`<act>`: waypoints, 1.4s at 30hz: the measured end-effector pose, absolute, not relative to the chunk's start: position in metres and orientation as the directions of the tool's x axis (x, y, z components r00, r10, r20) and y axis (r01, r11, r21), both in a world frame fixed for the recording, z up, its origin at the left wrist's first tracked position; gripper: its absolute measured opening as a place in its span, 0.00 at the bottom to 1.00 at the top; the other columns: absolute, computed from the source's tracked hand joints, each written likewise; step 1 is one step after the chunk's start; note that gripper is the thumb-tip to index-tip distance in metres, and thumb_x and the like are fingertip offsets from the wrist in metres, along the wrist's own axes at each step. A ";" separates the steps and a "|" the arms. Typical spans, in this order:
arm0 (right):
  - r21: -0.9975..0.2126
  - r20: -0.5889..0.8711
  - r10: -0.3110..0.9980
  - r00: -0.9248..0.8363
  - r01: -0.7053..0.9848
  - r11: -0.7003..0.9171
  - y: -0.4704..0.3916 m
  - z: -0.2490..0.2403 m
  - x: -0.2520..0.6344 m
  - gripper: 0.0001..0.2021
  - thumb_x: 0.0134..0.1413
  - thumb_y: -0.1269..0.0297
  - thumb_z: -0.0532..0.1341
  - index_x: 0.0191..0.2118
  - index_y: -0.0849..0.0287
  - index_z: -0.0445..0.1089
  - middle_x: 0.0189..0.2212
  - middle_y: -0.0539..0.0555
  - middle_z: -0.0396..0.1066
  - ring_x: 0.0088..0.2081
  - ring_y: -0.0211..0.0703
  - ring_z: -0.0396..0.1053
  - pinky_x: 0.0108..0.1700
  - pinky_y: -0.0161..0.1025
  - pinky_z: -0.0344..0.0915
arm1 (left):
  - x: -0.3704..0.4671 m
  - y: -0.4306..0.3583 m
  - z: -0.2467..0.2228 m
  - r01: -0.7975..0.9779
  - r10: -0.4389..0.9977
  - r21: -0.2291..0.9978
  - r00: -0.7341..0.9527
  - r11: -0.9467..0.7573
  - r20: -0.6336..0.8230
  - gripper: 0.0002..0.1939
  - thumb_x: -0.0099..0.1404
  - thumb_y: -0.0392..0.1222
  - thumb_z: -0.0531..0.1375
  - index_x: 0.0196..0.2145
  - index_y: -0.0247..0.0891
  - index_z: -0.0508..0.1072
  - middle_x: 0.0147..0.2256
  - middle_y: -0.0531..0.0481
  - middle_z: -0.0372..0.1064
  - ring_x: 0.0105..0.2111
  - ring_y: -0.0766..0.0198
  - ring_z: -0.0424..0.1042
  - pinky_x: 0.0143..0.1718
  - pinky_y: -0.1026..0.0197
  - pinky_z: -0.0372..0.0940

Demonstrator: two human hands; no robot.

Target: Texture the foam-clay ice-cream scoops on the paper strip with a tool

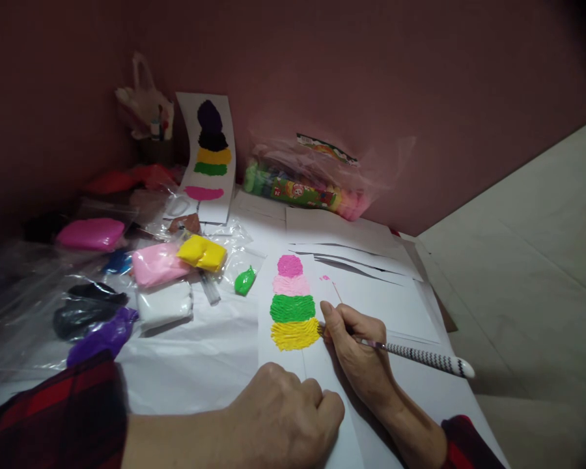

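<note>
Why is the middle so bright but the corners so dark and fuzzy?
In the head view, light falls brightest on the white paper by the right hand, so the clay picture looks sharp; the edges fade dark, the bags of clay at left look smeared and blurry, the plastic pack by the wall shows glare, and the left hand is close and slightly soft.

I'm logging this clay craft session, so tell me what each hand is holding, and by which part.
The right hand grips a thin tool with a black-and-white zigzag handle near its working tip, at the yellow clay band. The left hand holds nothing; its fist rests on the white paper strip.
</note>
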State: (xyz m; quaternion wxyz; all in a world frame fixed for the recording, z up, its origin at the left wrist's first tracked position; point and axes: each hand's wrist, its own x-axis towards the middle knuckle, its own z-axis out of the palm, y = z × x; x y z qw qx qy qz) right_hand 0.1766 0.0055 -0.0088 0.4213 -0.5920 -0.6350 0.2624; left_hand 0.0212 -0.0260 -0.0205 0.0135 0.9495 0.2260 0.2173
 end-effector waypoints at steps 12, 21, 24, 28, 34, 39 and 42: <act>-0.848 0.208 0.976 0.065 0.509 0.147 0.006 -0.009 0.176 0.25 0.62 0.55 0.57 0.19 0.56 0.46 0.18 0.44 0.42 0.22 0.33 0.42 0.21 0.35 0.43 | 0.021 -0.026 -0.020 0.419 0.434 0.127 0.814 -0.899 0.386 0.08 0.61 0.29 0.53 0.28 0.39 0.58 0.20 0.55 0.64 0.13 0.64 0.64 0.12 0.64 0.56; -0.882 0.179 0.982 0.064 0.453 0.131 0.005 -0.008 0.176 0.24 0.62 0.55 0.58 0.18 0.56 0.51 0.17 0.43 0.44 0.21 0.33 0.44 0.21 0.35 0.44 | 0.022 -0.027 -0.020 0.431 0.438 0.116 0.800 -0.895 0.409 0.08 0.57 0.27 0.53 0.27 0.39 0.59 0.19 0.56 0.64 0.12 0.63 0.63 0.10 0.63 0.54; -0.883 0.183 0.981 0.067 0.451 0.134 0.005 -0.007 0.175 0.24 0.62 0.55 0.58 0.17 0.57 0.54 0.16 0.44 0.48 0.20 0.33 0.47 0.21 0.35 0.46 | 0.022 -0.027 -0.021 0.433 0.440 0.113 0.800 -0.894 0.408 0.08 0.57 0.27 0.53 0.27 0.39 0.58 0.19 0.56 0.65 0.12 0.63 0.63 0.10 0.63 0.55; -0.880 0.196 0.975 0.101 0.457 0.130 0.005 -0.003 0.174 0.24 0.62 0.54 0.58 0.16 0.58 0.57 0.14 0.45 0.51 0.19 0.33 0.50 0.21 0.35 0.49 | 0.022 -0.026 -0.022 0.424 0.433 0.114 0.810 -0.898 0.396 0.08 0.59 0.28 0.54 0.28 0.39 0.58 0.19 0.56 0.65 0.12 0.64 0.63 0.11 0.64 0.55; -0.877 0.215 0.961 0.176 0.467 0.111 0.006 -0.002 0.174 0.25 0.62 0.54 0.58 0.15 0.58 0.57 0.13 0.45 0.55 0.18 0.33 0.52 0.21 0.34 0.52 | 0.023 -0.026 -0.023 0.431 0.433 0.107 0.794 -0.896 0.426 0.09 0.55 0.27 0.53 0.27 0.39 0.58 0.19 0.56 0.64 0.12 0.63 0.62 0.10 0.63 0.54; -0.875 0.205 0.969 0.134 0.470 0.120 0.006 -0.004 0.174 0.25 0.62 0.54 0.58 0.16 0.58 0.57 0.14 0.45 0.52 0.19 0.33 0.51 0.21 0.35 0.50 | 0.023 -0.025 -0.022 0.427 0.431 0.118 0.778 -0.897 0.458 0.08 0.54 0.27 0.54 0.26 0.39 0.59 0.18 0.56 0.64 0.11 0.63 0.62 0.08 0.62 0.54; -0.880 0.195 0.975 0.104 0.457 0.127 0.005 -0.005 0.175 0.25 0.62 0.54 0.58 0.16 0.58 0.57 0.15 0.44 0.51 0.19 0.33 0.49 0.21 0.35 0.48 | 0.023 -0.025 -0.020 0.427 0.434 0.126 0.773 -0.895 0.462 0.08 0.53 0.27 0.55 0.26 0.39 0.60 0.18 0.56 0.64 0.11 0.63 0.62 0.08 0.62 0.55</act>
